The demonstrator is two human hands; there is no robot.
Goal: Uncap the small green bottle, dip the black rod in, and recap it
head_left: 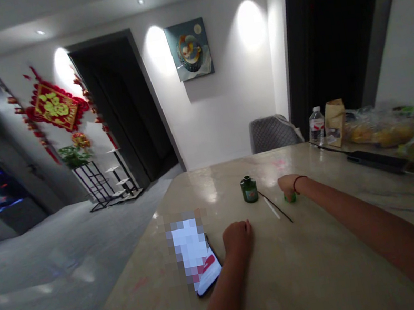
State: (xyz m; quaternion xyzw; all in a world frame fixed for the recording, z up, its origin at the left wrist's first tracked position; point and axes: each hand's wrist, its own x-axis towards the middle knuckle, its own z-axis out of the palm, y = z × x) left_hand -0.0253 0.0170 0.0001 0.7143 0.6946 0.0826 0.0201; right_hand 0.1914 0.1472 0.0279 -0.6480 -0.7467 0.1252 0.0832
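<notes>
On the tabletop, my left hand [237,237] rests with its fingers curled closed; whether anything is inside them is hidden. A phone [207,272] with a lit, partly pixelated screen lies just left of that wrist. My right hand [291,183] reaches down farther right, its fingers closed on a small green object [290,198], mostly covered by the hand. Between and beyond the hands stands a small dark green bottle [249,190] with a narrow open neck. A thin dark stick [278,209] and a short white strip [271,208] lie beside it.
The pale stone-look table [278,286] spans the foreground. At its right are a water bottle [317,126], a paper bag [335,123], plastic bags of food [380,127] and a black device [376,161] with a cable. A grey chair [273,132] stands behind.
</notes>
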